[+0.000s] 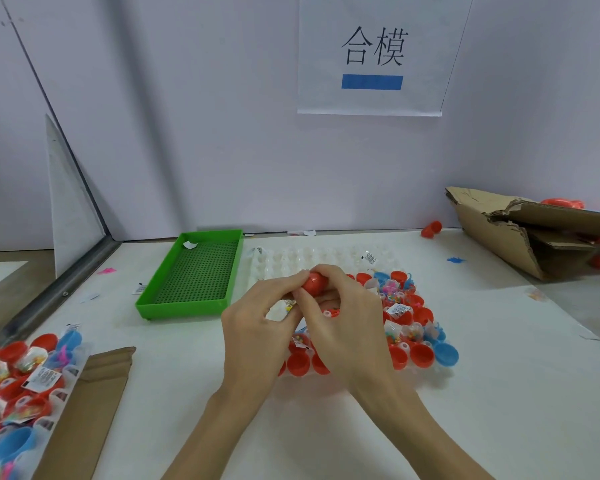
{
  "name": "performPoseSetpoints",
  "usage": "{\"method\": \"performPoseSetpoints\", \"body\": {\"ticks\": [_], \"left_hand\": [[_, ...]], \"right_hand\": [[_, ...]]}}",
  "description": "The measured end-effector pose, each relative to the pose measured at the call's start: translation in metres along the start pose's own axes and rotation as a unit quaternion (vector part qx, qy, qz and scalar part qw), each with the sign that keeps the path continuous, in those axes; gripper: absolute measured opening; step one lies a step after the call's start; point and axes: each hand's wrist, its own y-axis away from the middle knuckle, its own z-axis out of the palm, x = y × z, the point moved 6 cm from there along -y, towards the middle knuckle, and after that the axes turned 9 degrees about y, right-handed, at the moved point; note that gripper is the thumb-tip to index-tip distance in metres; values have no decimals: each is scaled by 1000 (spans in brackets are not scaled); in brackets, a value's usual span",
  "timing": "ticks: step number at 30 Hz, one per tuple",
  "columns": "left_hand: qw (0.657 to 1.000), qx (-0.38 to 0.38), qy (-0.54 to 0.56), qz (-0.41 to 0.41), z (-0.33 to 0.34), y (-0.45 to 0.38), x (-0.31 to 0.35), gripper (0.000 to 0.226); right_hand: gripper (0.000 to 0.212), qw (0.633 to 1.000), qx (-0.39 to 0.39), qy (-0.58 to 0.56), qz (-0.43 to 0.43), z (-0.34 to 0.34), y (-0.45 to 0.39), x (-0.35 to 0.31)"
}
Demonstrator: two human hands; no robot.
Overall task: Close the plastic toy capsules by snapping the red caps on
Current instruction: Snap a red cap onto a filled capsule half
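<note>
Both my hands meet over the middle of the table on one red capsule [313,284]. My left hand [257,327] pinches it from the left with thumb and fingertips. My right hand [340,323] curls over its top and right side, hiding most of it. Beneath the hands lies a clear plastic tray [291,261] with rows of sockets. The near and right sockets hold several open red capsule halves [421,355] and a few blue ones [445,354], many with small toys and paper slips inside.
An empty green tray [191,275] stands left of the clear tray. A second tray of filled capsules [18,382] sits at the front left beside a cardboard strip [90,407]. A torn cardboard box [527,230] lies at the back right, a loose red capsule [431,229] near it.
</note>
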Motion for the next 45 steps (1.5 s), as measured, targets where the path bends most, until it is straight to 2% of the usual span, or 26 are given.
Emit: {"method": "performPoseSetpoints", "body": {"ticks": [4, 7, 13, 18, 26, 35, 40, 43, 45], "left_hand": [[998, 1, -38, 49, -1, 1, 5, 38], [998, 7, -36, 51, -2, 1, 7, 32], [1000, -25, 1, 2, 0, -1, -1, 34], [992, -21, 75, -95, -2, -6, -8, 27], [990, -39, 78, -114, -2, -9, -11, 27], [991, -32, 89, -99, -3, -8, -10, 25], [994, -33, 58, -84, -4, -5, -14, 34], [997, -28, 26, -67, -3, 0, -16, 45], [999, -37, -11, -11, 0, 3, -12, 39]], "right_hand": [[6, 1000, -16, 18, -16, 0, -3, 0], [9, 999, -26, -17, 13, 0, -3, 4], [28, 986, -100, -108, 81, 8, -3, 12], [23, 980, -102, -146, 85, 4, -5, 12], [20, 979, -78, -169, 87, 1, -7, 16], [23, 970, -86, -197, 114, 4, -7, 20], [23, 977, -129, -135, 98, 9, -5, 12], [23, 987, -96, -105, 80, 10, -1, 7], [17, 990, -69, -98, 76, 6, -1, 8]]}}
